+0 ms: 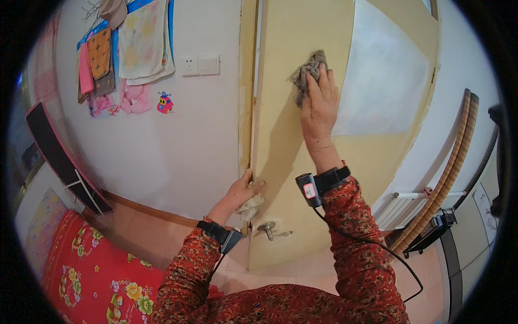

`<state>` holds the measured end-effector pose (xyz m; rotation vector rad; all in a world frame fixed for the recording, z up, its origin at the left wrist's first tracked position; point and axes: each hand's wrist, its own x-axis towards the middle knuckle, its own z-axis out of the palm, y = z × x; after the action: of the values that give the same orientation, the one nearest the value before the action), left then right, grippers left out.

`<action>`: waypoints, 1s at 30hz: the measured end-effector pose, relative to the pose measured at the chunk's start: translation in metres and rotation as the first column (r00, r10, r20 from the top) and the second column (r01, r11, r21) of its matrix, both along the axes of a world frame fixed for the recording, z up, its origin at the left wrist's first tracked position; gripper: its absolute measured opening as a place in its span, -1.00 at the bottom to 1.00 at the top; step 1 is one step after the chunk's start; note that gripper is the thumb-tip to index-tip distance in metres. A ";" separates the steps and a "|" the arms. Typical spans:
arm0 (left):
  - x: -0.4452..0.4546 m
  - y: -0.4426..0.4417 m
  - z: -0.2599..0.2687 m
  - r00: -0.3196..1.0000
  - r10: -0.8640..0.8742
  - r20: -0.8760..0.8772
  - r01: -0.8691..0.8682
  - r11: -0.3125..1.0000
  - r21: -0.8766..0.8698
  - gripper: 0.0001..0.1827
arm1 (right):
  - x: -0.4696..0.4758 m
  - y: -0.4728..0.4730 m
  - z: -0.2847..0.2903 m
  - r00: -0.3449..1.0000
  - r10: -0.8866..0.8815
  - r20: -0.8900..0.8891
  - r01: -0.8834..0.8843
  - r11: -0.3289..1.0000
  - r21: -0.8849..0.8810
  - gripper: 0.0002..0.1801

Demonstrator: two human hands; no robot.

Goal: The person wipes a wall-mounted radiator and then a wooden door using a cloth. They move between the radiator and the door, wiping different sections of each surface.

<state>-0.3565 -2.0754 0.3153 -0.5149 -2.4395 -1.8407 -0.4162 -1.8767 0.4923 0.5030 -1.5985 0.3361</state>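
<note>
My right hand (321, 101) presses a crumpled grey-brown cloth (309, 77) flat against the upper part of a cream-yellow door (283, 133). The fingers point upward over the cloth, beside a pale frosted panel (380, 77). Lower down, my left hand (239, 192) is at the door's left edge with its thumb up. A bunched whitish cloth (250, 206) hangs from its grip; part of the fingers is hidden. Below that hand sits a metal lever handle (272, 231). The door stands slightly ajar from its frame (245, 89).
At left are a socket and switch plate (201, 65), hanging towels (141, 44) and a red floral bedspread (101, 267). A dark board (66, 158) leans by the wall. To the right stand a white radiator (400, 208) and tall curved brown poles (449, 170). Cables trail from both wrist devices.
</note>
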 end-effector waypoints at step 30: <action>0.025 0.001 0.001 0.998 0.016 0.053 -0.018 0.999 0.046 -0.28 | 0.067 -0.024 -0.118 0.956 0.161 0.245 -0.120 0.977 -0.174 -0.56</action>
<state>-0.3320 -2.0747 0.3159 -0.4473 -2.4186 -1.9236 -0.3496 -1.9006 0.3741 0.4659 -1.7732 0.6532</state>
